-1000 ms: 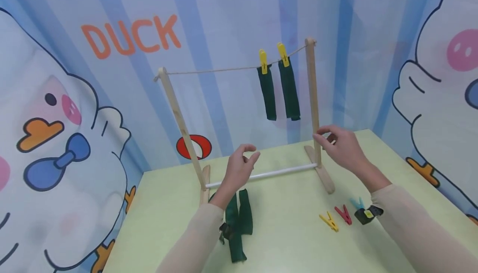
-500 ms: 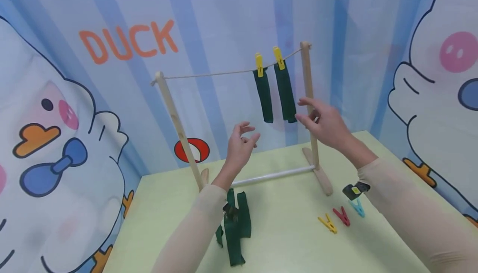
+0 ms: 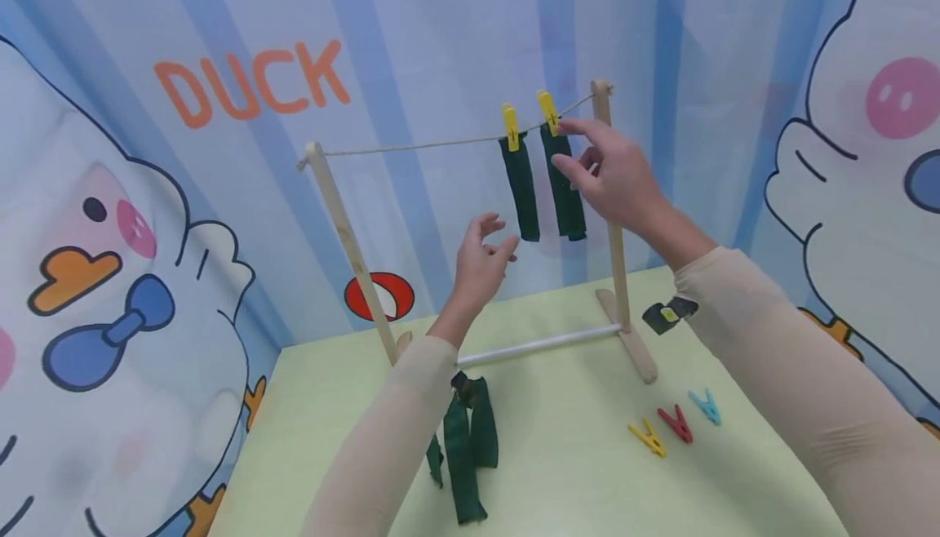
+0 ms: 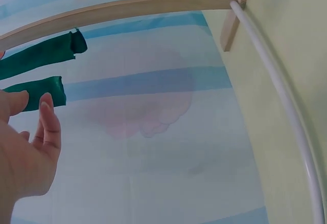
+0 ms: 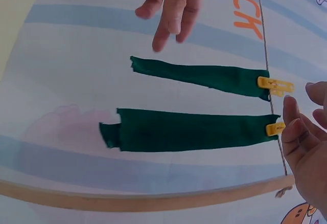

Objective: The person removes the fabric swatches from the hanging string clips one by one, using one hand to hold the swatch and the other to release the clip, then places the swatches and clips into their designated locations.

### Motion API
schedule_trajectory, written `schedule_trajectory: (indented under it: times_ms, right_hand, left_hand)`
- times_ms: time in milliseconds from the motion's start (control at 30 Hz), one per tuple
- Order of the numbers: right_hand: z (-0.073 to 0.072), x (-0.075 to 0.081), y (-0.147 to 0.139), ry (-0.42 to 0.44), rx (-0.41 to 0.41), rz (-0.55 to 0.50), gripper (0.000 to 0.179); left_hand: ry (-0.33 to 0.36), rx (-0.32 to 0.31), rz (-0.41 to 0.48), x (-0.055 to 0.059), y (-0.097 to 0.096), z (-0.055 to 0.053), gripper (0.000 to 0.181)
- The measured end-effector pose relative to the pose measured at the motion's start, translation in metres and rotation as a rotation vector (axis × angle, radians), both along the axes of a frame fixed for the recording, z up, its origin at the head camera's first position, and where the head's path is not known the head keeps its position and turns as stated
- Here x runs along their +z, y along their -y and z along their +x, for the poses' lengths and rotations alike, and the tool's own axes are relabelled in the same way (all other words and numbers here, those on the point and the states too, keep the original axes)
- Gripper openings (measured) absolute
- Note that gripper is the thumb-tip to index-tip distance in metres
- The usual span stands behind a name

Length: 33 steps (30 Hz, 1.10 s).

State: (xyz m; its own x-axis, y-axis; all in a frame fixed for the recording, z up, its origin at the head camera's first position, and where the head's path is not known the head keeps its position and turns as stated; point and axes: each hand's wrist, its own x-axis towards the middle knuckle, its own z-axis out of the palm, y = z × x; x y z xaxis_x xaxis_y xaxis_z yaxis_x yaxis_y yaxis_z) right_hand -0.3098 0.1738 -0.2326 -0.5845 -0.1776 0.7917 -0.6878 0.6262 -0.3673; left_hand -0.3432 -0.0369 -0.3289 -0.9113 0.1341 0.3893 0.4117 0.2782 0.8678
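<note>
Two dark green cloth strips hang from a string line (image 3: 419,147), the left strip (image 3: 520,194) and the right strip (image 3: 561,182). A yellow clothespin (image 3: 510,129) clips the left one, and another yellow clothespin (image 3: 547,113) the right one. My right hand (image 3: 617,178) is raised in front of the right strip, thumb and fingers apart, fingertips near its clothespin. In the right wrist view that hand appears to pinch nothing. My left hand (image 3: 481,268) hovers by the left strip's lower end, fingers loosely bent and holding nothing; the right wrist view shows a gap between them.
The line runs between wooden posts (image 3: 352,251) joined below by a white rod (image 3: 543,344). On the table (image 3: 573,472) lie more green strips (image 3: 461,463), partly behind my left sleeve. A yellow clothespin (image 3: 648,440), a red one (image 3: 676,423) and a blue one (image 3: 707,406) lie right.
Both hands have risen from near the rack's base toward the hanging strips. My right hand has also moved left, up to the right strip's clothespin. Strips and clothespins stay in place.
</note>
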Motion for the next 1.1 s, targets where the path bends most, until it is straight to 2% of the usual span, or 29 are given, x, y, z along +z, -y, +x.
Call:
schedule_trajectory:
  times_ms: [167, 333, 467, 600, 733, 900, 1100]
  right_hand:
    - [-0.005, 0.011, 0.010, 0.010, 0.004, 0.055, 0.049]
    - [-0.011, 0.016, 0.018, 0.064, 0.032, 0.093, 0.056]
    - [-0.014, 0.020, 0.024, 0.143, 0.026, 0.130, 0.062]
    - [-0.015, 0.027, 0.032, 0.263, 0.040, 0.142, 0.066]
    - [-0.020, 0.033, 0.039, 0.340, 0.068, 0.116, 0.064]
    - [-0.027, 0.039, 0.042, 0.362, 0.087, 0.087, 0.062]
    - [-0.032, 0.038, 0.043, 0.384, 0.094, 0.058, 0.060]
  left_hand:
    - [0.002, -0.015, 0.045, 0.005, -0.006, -0.005, 0.048]
    - [0.010, -0.056, 0.042, 0.007, -0.007, -0.011, 0.051]
    - [0.033, -0.111, 0.061, 0.008, -0.006, -0.013, 0.052]
    - [0.072, -0.178, 0.148, 0.009, -0.007, -0.014, 0.054]
    - [0.094, -0.219, 0.200, 0.011, -0.011, -0.014, 0.054]
    - [0.089, -0.214, 0.228, 0.017, -0.016, -0.016, 0.050]
    - [0.094, -0.167, 0.264, 0.020, -0.021, -0.017, 0.043]
